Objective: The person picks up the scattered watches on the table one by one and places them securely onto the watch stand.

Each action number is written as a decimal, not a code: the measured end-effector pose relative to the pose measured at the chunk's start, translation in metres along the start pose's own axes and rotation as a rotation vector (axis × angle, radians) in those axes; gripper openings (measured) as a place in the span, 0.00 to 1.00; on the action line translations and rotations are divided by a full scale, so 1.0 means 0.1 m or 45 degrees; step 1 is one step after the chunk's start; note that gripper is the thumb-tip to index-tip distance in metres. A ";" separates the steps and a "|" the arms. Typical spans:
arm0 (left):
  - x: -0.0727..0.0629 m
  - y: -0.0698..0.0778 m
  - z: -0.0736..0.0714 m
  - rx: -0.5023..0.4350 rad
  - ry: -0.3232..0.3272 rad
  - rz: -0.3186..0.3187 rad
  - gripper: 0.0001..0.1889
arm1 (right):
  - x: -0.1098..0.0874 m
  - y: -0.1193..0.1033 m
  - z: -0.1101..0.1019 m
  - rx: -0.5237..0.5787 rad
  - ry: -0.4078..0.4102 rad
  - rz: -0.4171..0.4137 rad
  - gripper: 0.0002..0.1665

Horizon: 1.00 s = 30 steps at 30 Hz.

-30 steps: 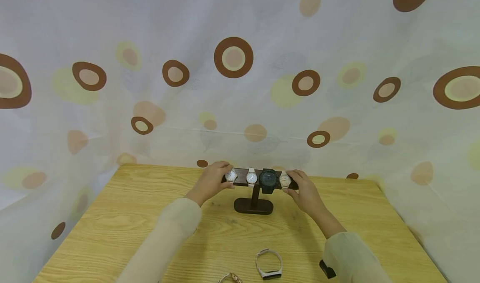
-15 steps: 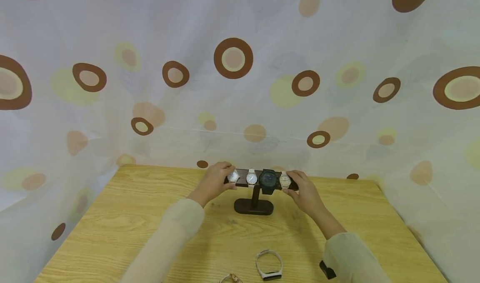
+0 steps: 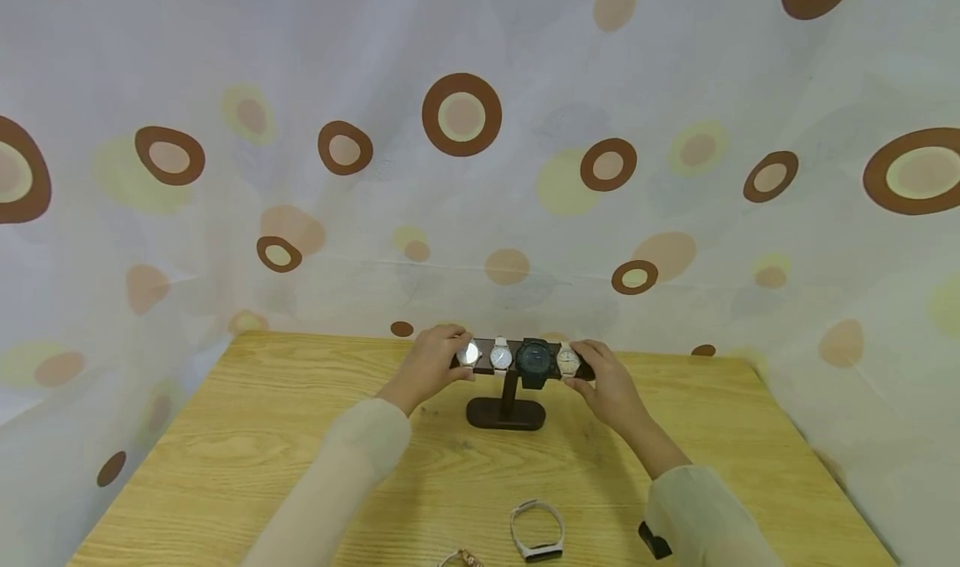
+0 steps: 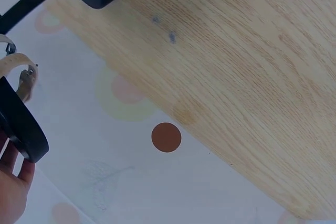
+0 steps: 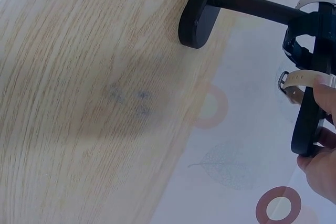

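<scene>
In the head view, a dark brown watch stand (image 3: 486, 368) carries a row of watches. At its left end my left hand (image 3: 429, 365) pinches a wristwatch (image 3: 469, 353) with a shiny round face, fingers above and thumb below. Toward the middle sit a small white wristwatch (image 3: 500, 357) and a large black sports watch (image 3: 535, 358). My right hand (image 3: 611, 388) grips the stand's right end, one digit touching the strap of a beige wristwatch (image 3: 567, 361). In the left wrist view, fingers (image 4: 11, 182) lie at the bar's end; the right wrist view shows the buckled strap (image 5: 304, 78).
The stand's oval base (image 3: 506, 414) rests near the back of the wooden table (image 3: 225, 467). Toward the front lie a white fitness band (image 3: 537, 532), a gold-toned bracelet-like watch (image 3: 468, 559) cut by the frame, and a black object (image 3: 656, 540) beside the right sleeve. A patterned curtain (image 3: 375, 217) hangs behind.
The leftmost wristwatch has slid slightly right along the bar with my left hand, toward the small white watch. My right hand stays at the other end. The view has shifted a little.
</scene>
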<state>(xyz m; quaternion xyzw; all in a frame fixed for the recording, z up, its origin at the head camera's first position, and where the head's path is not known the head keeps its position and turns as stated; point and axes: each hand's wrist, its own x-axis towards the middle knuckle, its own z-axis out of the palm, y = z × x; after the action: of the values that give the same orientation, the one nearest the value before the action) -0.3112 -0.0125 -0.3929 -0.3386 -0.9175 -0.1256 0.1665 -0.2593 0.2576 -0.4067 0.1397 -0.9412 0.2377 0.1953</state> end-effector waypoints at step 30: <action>0.01 0.12 -0.03 0.123 -0.025 -0.028 0.32 | -0.01 0.00 0.01 0.015 0.019 0.003 0.31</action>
<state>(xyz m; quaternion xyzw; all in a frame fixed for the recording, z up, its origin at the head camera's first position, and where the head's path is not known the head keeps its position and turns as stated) -0.3029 -0.0040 -0.3882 -0.3212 -0.9278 -0.0797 0.1721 -0.2583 0.2573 -0.4077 0.1382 -0.9385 0.2443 0.2011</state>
